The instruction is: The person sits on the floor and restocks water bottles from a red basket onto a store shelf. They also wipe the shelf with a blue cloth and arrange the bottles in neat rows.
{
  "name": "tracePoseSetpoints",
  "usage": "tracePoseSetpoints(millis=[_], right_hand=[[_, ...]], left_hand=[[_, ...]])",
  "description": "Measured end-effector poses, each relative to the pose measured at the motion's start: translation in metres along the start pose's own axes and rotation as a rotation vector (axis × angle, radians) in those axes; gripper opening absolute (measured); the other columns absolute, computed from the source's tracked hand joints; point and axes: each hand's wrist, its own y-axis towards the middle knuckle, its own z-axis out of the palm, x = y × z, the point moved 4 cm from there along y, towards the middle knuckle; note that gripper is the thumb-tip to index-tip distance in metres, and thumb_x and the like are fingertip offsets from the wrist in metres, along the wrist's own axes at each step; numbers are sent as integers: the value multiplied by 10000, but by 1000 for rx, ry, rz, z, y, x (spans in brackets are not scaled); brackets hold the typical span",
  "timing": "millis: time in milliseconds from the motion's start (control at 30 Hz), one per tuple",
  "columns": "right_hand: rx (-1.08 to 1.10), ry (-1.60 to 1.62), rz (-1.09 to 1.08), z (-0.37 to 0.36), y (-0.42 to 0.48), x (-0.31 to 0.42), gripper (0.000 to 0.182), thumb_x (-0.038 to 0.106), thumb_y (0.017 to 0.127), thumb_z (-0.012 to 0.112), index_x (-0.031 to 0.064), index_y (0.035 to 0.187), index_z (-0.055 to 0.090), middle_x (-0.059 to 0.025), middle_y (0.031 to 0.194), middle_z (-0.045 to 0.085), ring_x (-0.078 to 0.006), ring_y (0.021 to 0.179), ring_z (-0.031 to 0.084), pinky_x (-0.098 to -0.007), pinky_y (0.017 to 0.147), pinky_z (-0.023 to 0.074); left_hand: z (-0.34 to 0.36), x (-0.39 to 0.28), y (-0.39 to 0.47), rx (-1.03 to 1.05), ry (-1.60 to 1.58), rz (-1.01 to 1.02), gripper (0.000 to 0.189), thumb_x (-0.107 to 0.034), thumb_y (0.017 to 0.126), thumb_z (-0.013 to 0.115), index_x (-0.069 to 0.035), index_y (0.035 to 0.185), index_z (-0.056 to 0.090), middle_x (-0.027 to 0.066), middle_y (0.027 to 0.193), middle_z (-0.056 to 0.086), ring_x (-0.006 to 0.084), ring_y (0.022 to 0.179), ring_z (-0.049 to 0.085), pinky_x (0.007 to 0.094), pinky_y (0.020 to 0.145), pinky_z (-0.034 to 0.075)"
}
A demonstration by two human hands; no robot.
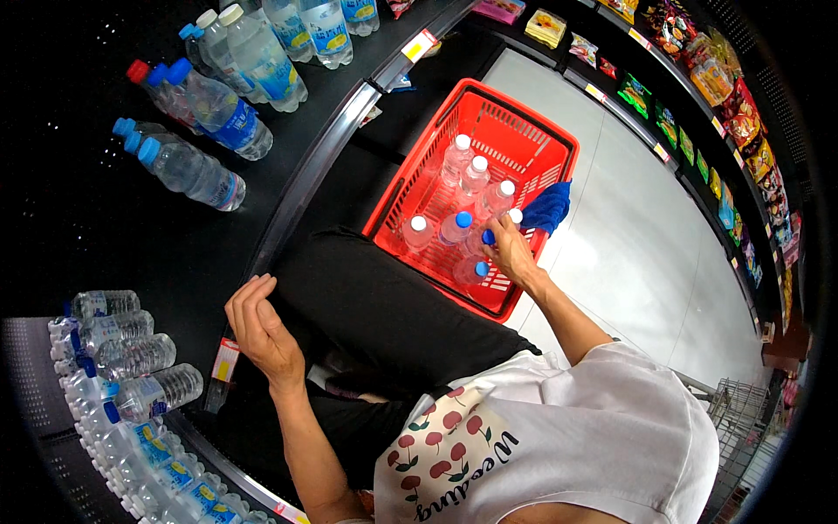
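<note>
My right hand reaches into a red plastic shopping basket, its fingers around the blue cap of a clear bottle. Several other clear plastic bottles stand upright in the basket, some with white caps, some with blue. A white-capped bottle is partly hidden behind my right fingers. A blue cloth hangs over the basket's right side. My left hand is raised beside the metal shelf edge, slightly curled and holding nothing.
Upright drink bottles stand on the black shelf at the upper left. Rows of bottles fill the lower left. Snack shelves curve along the right, beyond the pale floor. A wire cart stands at the lower right.
</note>
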Motion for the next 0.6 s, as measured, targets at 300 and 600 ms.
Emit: tracePoseSetpoints(millis=[300,600], right_hand=[[-98,-92,-101,-14,-5,12,406,92,818,764,43,1180,588,-198,1119,555,-406,1019,623,-486,817,547],[-10,-33,-56,-19,-8,10,423,76,842,767,52,1215,569,-192,1142,568,-405,1047,633,-476,864,556]], left_hand=[[-1,4,-1,-7,5,30,317,-139,1078,412,16,1064,688,141,1089,705,309,1087,628,425,974,475],[-2,1,-1,4,24,10,359,-172,1095,383,16,1079,689,148,1105,701,305,1095,629,422,983,480]])
